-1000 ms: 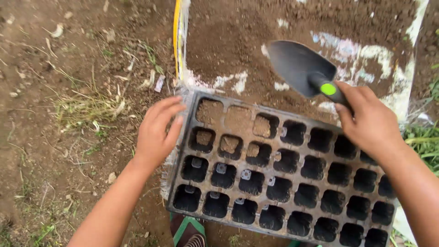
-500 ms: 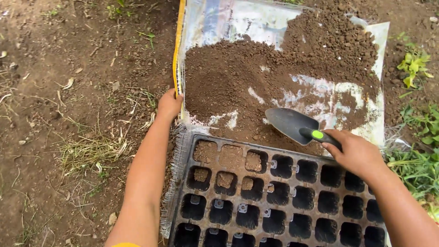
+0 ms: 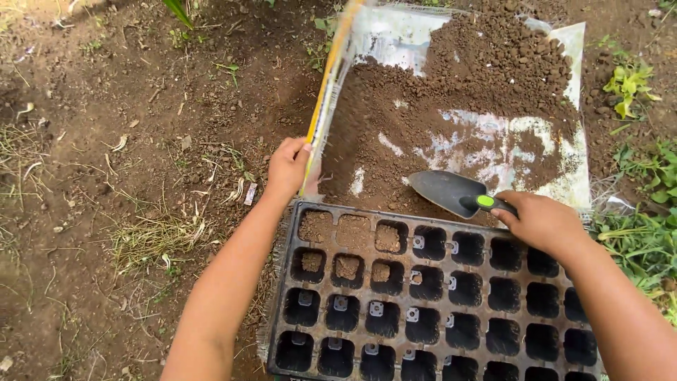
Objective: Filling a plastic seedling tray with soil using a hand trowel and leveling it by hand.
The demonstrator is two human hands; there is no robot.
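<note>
Left hand [image 3: 288,166] has gone from the tray [image 3: 430,296] to gripping and lifting the sheet [image 3: 328,106] edge, right hand [image 3: 543,222] clamped on the trowel [image 3: 455,192]; only a few top-left cells have soil [image 3: 458,92], most are empty.

An outdoor garden plot, prob. a backyard nursery spot; the ground is bare brown earth w/ dry grass stalks and small stones [image 3: 141,141]; a black plastic seedling tray with many square cells [image 3: 437,310] lies flat on it, a few cells at its far left part-filled w/ soil; just beyond the tray a white plastic sheet with a yellow edge [image 3: 493,134] carries a heap of loose brown potting soil [image 3: 486,77]; right of the tray, green leafy weeds [image 3: 645,240] grow.
</note>
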